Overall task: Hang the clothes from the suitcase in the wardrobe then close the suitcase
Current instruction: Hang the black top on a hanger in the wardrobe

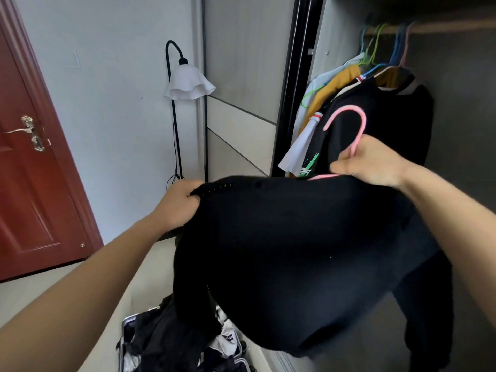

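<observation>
A black sweater (295,251) hangs spread between my two hands in front of the open wardrobe (456,130). My left hand (178,202) grips the sweater's left shoulder. My right hand (370,162) pinches the neck of a pink hanger (349,122), whose hook points up and whose arms are mostly hidden inside the sweater. Below, the open suitcase (126,328) lies on the floor with dark and white clothes (222,342) inside.
Several garments, black (389,116), yellow (338,81) and white (306,146), hang on coloured hangers from the wardrobe rail (442,26). A floor lamp (185,81) stands against the wall at the left of the wardrobe's sliding door (241,103). A red door (26,157) is at far left.
</observation>
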`<state>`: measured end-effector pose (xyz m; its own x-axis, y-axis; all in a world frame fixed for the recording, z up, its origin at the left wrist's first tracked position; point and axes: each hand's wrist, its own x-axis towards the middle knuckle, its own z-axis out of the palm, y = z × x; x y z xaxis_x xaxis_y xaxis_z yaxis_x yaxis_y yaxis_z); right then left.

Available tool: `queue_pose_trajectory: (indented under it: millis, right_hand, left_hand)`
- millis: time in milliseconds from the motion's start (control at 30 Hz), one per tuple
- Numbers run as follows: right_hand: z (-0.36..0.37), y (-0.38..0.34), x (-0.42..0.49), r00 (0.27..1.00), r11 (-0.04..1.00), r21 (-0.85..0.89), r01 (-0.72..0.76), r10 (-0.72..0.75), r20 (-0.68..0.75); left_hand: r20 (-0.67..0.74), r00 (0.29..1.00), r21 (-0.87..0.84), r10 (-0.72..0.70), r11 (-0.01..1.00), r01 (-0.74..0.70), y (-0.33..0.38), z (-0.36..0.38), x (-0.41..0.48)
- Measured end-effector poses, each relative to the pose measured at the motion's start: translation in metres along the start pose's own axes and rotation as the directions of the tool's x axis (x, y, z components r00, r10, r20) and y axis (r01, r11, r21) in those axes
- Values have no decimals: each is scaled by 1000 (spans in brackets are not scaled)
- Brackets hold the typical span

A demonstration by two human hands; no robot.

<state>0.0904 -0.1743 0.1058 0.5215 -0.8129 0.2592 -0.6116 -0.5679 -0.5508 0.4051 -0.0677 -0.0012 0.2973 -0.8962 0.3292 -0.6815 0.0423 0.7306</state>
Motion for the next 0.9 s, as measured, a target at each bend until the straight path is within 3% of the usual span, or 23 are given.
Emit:
queue_pose_trajectory:
  millis: [33,133,233,300,367,467,567,700,800,900]
  right_hand:
    - [0,0,0,1000,1000,7,-6,6,-29]
    - [13,4,-3,994,997,-61,-48,54,98]
    - [22,12,5,994,994,-2,-111,111,23]
    - [27,9,9,990,989,50,-140,141,-14]
    - [35,0,11,990,989,50,-142,142,-2]
    - [41,-12,11,989,988,35,-147,148,-22]
    - [40,-16,12,982,984,0,-178,178,-63]
    - [41,-17,13,975,983,18,-184,184,-121]
    - [47,-19,10,978,988,44,-151,156,-140]
    - [52,-17,10,983,990,67,-120,128,-132]
  left_hand:
    - [17,1000,-39,4,999,-4,6,-1,0]
    - [-30,999,-90,16,996,-18,13,1,-2]
    - [-9,999,-159,38,987,-39,18,5,-8]
    - [122,988,-62,100,994,-93,21,13,-14]
    - [204,959,175,198,956,-235,25,26,-18]
    - [100,942,365,319,870,-333,28,43,-21]
    - [-15,909,375,417,845,-381,32,51,-22]
    - [-171,805,441,568,775,-453,53,56,-25]
    - [-150,787,465,599,745,-479,61,60,-22]
    - [-19,848,444,529,764,-467,62,62,-19]
